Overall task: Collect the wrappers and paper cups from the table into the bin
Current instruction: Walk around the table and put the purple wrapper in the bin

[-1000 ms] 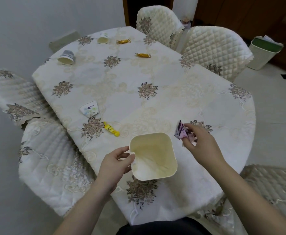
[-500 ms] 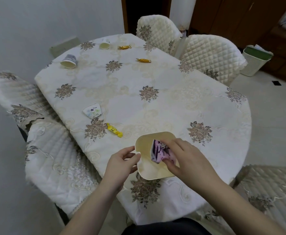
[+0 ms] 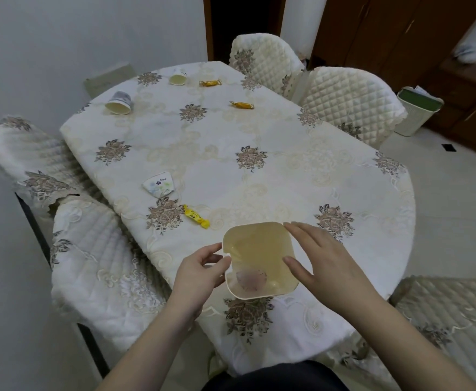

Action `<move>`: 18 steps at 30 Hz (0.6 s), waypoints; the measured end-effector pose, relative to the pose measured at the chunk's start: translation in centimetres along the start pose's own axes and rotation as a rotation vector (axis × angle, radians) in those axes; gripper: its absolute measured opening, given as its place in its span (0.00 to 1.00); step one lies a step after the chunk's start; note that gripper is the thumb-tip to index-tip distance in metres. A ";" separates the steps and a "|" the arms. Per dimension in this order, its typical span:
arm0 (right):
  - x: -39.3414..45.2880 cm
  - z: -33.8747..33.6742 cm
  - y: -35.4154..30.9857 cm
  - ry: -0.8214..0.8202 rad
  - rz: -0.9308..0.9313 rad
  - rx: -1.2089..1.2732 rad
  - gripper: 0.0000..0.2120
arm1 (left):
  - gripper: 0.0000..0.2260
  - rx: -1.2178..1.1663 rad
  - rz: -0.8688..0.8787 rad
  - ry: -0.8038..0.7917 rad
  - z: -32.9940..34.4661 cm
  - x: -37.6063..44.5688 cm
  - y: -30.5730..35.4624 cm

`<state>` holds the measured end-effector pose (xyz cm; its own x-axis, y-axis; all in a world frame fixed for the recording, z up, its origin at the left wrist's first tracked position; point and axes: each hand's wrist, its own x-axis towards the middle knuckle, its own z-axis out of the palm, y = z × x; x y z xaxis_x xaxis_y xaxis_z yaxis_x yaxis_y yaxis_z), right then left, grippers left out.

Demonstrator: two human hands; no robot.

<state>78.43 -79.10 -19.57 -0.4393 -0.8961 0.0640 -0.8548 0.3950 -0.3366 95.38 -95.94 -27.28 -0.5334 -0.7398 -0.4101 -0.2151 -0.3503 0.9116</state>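
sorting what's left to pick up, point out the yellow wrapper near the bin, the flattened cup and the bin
yellow wrapper (image 3: 196, 220), head view, its middle
flattened cup (image 3: 159, 184), head view, printed side
bin (image 3: 227, 233), head view, far left rim

The desk (image 3: 231, 142) wears a matt embroidered cloth with raised floral motifs. The bin (image 3: 260, 259) looks like smooth cream plastic with a slight sheen. At 11 o'clock, 2 gold wrappers (image 3: 210, 82) (image 3: 241, 105) shine like foil. The paper cup (image 3: 118, 103) is matt. The chair covers (image 3: 349, 103) are quilted cloth.
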 end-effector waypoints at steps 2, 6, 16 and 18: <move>-0.1 0.4 -0.1 0.003 0.013 -0.045 0.27 | 0.13 0.007 0.006 -0.001 -0.5 0.0 0.0; -0.6 1.1 -0.7 -0.016 0.053 -0.187 0.28 | 0.19 0.028 0.006 -0.014 -1.6 -0.2 0.4; -2.2 1.9 -2.4 -0.013 0.101 -0.283 0.28 | 0.12 0.022 0.023 -0.035 -4.0 -0.8 0.2; -2.5 2.0 -2.7 -0.009 0.107 -0.293 0.28 | 0.12 0.014 0.024 -0.043 -4.3 -1.1 0.1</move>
<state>82.41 -78.33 -20.73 -0.5300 -0.8473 0.0342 -0.8475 0.5278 -0.0555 99.49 -97.67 -26.88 -0.5732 -0.7224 -0.3867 -0.2128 -0.3245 0.9216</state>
